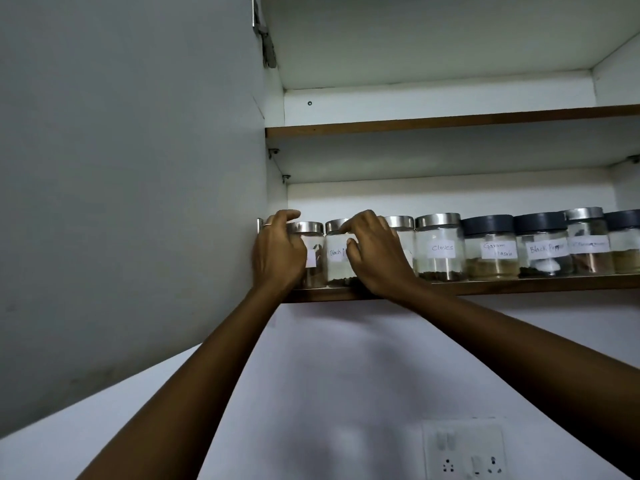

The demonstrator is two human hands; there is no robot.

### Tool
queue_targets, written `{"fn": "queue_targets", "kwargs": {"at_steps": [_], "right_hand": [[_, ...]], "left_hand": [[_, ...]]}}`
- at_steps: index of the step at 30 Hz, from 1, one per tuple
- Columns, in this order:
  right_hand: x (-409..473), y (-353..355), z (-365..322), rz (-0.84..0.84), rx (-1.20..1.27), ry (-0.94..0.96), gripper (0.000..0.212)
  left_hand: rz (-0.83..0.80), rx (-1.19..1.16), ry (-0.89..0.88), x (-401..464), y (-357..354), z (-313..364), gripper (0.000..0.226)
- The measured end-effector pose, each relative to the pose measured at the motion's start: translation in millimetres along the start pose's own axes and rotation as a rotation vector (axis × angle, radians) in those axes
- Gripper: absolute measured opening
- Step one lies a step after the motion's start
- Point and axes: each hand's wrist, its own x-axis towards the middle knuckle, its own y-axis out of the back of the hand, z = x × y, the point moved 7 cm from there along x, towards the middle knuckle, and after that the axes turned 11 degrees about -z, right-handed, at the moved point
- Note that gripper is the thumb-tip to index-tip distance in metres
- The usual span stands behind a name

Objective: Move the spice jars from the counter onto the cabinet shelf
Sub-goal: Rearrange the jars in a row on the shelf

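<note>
Reaching up to the lower cabinet shelf, both hands among the spice jars lined along its front edge. Left hand curled around the leftmost steel-lidded jar, ring on one finger. Right hand cupped over the next jar, labelled "Black…", fingers bent against lid and glass. Further right: Cloves jar, Garam Masala jar, Black Pepper jar. Open cabinet door at left.
</note>
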Motion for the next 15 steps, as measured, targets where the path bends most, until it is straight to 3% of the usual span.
{"fn": "queue_targets", "kwargs": {"at_steps": [4, 7, 11, 15], "right_hand": [[22, -4, 13, -0.087, -0.065, -0.047, 0.049], [30, -11, 21, -0.205, -0.123, -0.034, 0.063], [35, -20, 25, -0.298, -0.16, -0.023, 0.069], [40, -21, 25, -0.253, -0.161, 0.005, 0.063]], "left_hand": [[-0.197, 0.143, -0.037, 22, -21, 4, 0.06], [-0.262, 0.313, -0.041, 38, -28, 5, 0.063], [-0.334, 0.519, -0.043, 50, -32, 0, 0.056], [-0.337, 0.546, -0.065, 53, -35, -2, 0.053]]}}
